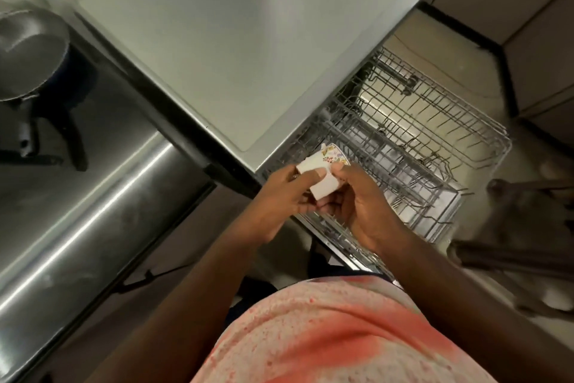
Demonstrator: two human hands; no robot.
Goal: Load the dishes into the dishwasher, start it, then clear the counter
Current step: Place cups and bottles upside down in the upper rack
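Two hands hold white cups (323,173) over the pulled-out dishwasher rack (431,146).
At the frame's centre, the left hand (278,201) and right hand (360,211) curl their fingers round the small cups, one flower-patterned, just above the rack's left corner. A pan (29,53) sits in the upper left of the frame.

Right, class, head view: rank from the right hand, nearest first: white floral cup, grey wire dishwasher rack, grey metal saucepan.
1. White floral cup, against the right hand.
2. Grey wire dishwasher rack, just below.
3. Grey metal saucepan, far left.
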